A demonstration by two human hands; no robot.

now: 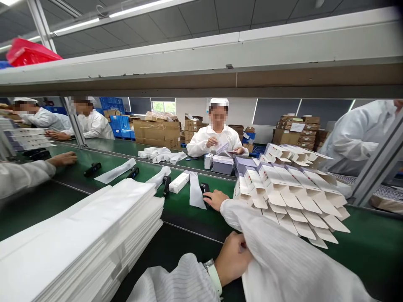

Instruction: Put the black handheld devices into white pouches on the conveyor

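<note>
My right hand (215, 199) reaches forward onto the green conveyor belt (182, 209), its fingers closed over a small black device (204, 188). A flat white bag (195, 192) lies just left of that device. My left hand (232, 256) is low and near me, with a watch on the wrist. Its fingers are curled tight against my right sleeve (283, 260), and what they grip is hidden. A fanned stack of flat white cartons (292, 193) sits right of my right hand.
A tall pile of white bags (78, 239) fills the near left. More black devices (92, 169) (166, 183), a white box (179, 182) and bags lie on the belt. A co-worker's hand (64, 159) rests at the left; another person (217, 140) works opposite. A shelf (201, 79) hangs overhead.
</note>
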